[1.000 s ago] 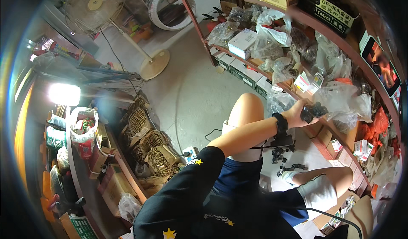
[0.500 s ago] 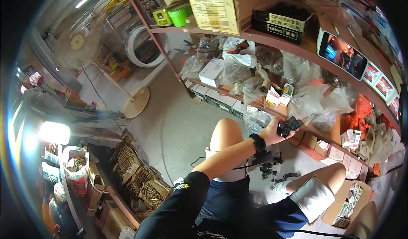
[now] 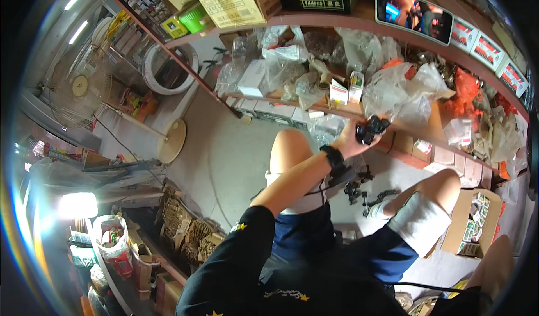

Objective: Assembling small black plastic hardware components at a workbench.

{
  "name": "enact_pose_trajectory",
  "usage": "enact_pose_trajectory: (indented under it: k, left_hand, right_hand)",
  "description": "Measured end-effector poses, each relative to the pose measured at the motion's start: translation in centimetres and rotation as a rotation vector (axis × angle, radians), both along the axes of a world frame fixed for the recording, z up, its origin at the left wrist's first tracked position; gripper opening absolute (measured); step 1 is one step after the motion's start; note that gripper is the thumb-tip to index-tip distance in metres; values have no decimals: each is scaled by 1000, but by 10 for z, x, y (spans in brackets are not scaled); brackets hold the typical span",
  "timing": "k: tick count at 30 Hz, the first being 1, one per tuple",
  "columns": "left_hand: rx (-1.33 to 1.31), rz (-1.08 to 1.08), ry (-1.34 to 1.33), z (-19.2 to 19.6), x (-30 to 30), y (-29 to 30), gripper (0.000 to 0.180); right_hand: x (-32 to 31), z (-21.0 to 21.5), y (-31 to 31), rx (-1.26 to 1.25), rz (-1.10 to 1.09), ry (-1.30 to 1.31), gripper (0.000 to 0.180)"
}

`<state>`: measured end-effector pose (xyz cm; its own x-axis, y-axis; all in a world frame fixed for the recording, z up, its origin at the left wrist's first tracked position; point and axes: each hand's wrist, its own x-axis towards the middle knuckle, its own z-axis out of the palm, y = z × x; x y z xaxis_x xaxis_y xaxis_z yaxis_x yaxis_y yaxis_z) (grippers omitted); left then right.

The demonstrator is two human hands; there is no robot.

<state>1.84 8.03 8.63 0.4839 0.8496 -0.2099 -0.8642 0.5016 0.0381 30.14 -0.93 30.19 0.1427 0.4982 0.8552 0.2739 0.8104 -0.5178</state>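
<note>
My left hand (image 3: 349,140), with a black band on its wrist, reaches forward past my knee. Its fingers are closed round a cluster of small black parts (image 3: 371,129), glossy and lumpy; their exact kind cannot be made out. The hand is close to the front edge of the lower shelf (image 3: 348,107). Below it, more black parts (image 3: 352,191) lie scattered on the floor between my legs. Of my right arm (image 3: 493,265) only a bare stretch shows at the lower right; the right hand is out of view.
Clear plastic bags (image 3: 387,88) and small boxes (image 3: 338,93) crowd the lower shelf. On the upper shelf a phone (image 3: 414,15) leans, its screen lit. An open carton (image 3: 453,238) of small boxes sits at right. Left are a standing fan (image 3: 80,85), a bright lamp (image 3: 78,205) and bundled brass-coloured pieces (image 3: 179,226).
The whole view has shifted, so shelves and phone appear further left and higher. My left hand keeps hold of the black parts and appears slightly higher in the picture.
</note>
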Motion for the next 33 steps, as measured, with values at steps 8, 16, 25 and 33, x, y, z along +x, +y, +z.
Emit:
enact_pose_trajectory:
  k: [8,16,25,33]
  left_hand:
    - [663,340,1034,-112,-25,31,28]
    - [-62,9,212,3,14,5,31]
    - [40,5,129,6,3,-14,34]
    - [39,8,149,15,0,-11,30]
  right_hand:
    - [-12,33,-34,187,10,4,75]
    - [6,103,-38,286,-96,-285,77]
    - [9,114,-25,232,-96,-399,79]
    - [-8,134,-16,275,43,-524,81]
